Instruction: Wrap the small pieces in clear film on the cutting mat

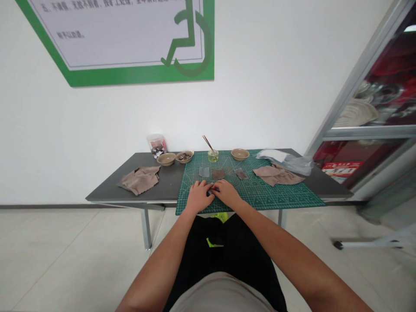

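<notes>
At the near part of the green cutting mat (264,197), both my hands meet over a small dark grey piece (209,191), too small to name. My left hand (199,197) holds it from the left with curled fingers and thumb. On the other side, my right hand (227,193) pinches it, fingertips pressed together. Just beyond the hands lie a brown square (218,174), a clear square piece (204,172) on its left and a small clear bag with brown contents (241,174) on its right.
Behind stand a glass jar (213,156) with thin sticks, a right bowl (240,154), a left bowl (166,159), a bowl of small pieces (184,157) and a plastic tub (156,145). Brown cloths lie left (140,180) and right (277,174), near a plastic bag (287,160).
</notes>
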The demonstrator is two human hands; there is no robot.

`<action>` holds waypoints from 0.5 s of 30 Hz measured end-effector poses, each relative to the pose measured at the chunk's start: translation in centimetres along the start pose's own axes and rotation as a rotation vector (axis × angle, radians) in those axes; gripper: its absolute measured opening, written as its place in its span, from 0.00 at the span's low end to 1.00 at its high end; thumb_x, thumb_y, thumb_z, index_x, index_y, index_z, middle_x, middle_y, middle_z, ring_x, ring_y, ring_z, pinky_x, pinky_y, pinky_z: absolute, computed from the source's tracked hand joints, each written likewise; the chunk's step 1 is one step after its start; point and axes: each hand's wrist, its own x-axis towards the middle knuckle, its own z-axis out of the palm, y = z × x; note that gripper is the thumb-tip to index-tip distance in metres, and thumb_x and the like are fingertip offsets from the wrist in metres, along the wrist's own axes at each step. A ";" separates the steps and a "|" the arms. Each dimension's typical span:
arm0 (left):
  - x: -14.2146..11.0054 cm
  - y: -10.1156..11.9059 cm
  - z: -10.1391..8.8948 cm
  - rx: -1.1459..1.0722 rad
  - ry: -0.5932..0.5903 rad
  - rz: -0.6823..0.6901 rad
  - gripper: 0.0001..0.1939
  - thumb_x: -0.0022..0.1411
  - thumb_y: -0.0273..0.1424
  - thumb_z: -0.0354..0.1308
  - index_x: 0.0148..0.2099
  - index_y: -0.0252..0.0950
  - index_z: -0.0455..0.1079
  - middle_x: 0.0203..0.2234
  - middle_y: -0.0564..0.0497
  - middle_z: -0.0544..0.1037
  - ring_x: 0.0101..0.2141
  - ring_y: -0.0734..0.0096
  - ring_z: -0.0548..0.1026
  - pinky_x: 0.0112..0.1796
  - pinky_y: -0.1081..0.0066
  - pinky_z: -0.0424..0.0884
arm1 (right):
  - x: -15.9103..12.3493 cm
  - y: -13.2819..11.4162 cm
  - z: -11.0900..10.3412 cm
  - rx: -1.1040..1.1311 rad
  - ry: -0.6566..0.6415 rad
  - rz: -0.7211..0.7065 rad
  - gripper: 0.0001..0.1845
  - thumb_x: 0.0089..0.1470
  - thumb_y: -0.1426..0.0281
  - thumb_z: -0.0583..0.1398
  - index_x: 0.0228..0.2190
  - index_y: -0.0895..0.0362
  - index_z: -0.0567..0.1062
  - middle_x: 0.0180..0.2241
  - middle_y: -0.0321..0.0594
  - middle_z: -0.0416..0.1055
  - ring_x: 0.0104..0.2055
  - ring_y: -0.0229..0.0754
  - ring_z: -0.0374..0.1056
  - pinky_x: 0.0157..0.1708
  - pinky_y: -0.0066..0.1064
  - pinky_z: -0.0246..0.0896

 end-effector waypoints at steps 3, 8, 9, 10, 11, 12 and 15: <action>0.1 -0.1 0.0 0.010 0.018 -0.006 0.22 0.58 0.38 0.51 0.56 0.44 0.65 0.44 0.48 0.70 0.46 0.56 0.63 0.46 0.59 0.60 | 0.8 0.3 -0.2 -0.015 0.004 0.016 0.03 0.53 0.72 0.60 0.28 0.58 0.74 0.32 0.40 0.71 0.41 0.41 0.63 0.45 0.32 0.57; 0.3 -0.2 0.0 -0.022 0.004 -0.001 0.27 0.59 0.37 0.51 0.61 0.45 0.59 0.48 0.48 0.69 0.48 0.56 0.62 0.46 0.59 0.59 | -0.3 0.2 -0.7 -0.076 0.018 0.089 0.05 0.53 0.71 0.60 0.27 0.58 0.74 0.31 0.41 0.70 0.39 0.42 0.63 0.43 0.32 0.56; 0.3 -0.2 0.0 -0.023 -0.004 -0.003 0.27 0.59 0.37 0.51 0.61 0.45 0.58 0.49 0.49 0.69 0.48 0.56 0.61 0.47 0.59 0.59 | -0.6 0.1 -0.7 -0.075 0.010 0.080 0.04 0.53 0.71 0.60 0.28 0.58 0.74 0.31 0.41 0.70 0.40 0.42 0.63 0.43 0.32 0.56; 0.3 -0.2 0.0 -0.024 -0.012 -0.006 0.27 0.59 0.36 0.50 0.61 0.45 0.58 0.49 0.49 0.69 0.49 0.56 0.61 0.47 0.59 0.58 | -0.9 -0.1 -0.6 -0.068 -0.001 0.060 0.04 0.53 0.71 0.60 0.29 0.58 0.74 0.32 0.41 0.70 0.40 0.42 0.63 0.43 0.32 0.56; 0.2 -0.2 -0.1 -0.027 -0.019 -0.008 0.28 0.59 0.35 0.50 0.62 0.46 0.57 0.50 0.49 0.69 0.49 0.57 0.61 0.48 0.60 0.58 | -1.0 -0.2 -0.4 -0.057 -0.014 0.036 0.04 0.54 0.71 0.60 0.30 0.58 0.75 0.33 0.41 0.71 0.40 0.42 0.63 0.43 0.32 0.56; 0.2 -0.2 -0.2 -0.033 -0.021 -0.009 0.28 0.58 0.33 0.50 0.62 0.46 0.57 0.50 0.50 0.69 0.49 0.57 0.61 0.48 0.60 0.58 | -1.0 -0.3 -0.3 -0.044 -0.026 0.012 0.04 0.54 0.71 0.60 0.31 0.58 0.75 0.33 0.41 0.71 0.41 0.42 0.64 0.43 0.32 0.56; 0.1 -0.2 -0.3 -0.051 -0.021 -0.005 0.30 0.58 0.30 0.49 0.63 0.47 0.56 0.49 0.51 0.70 0.48 0.58 0.61 0.47 0.61 0.59 | -0.4 -0.3 -0.1 -0.024 -0.044 -0.006 0.05 0.55 0.71 0.59 0.32 0.57 0.76 0.34 0.41 0.71 0.42 0.41 0.64 0.45 0.32 0.56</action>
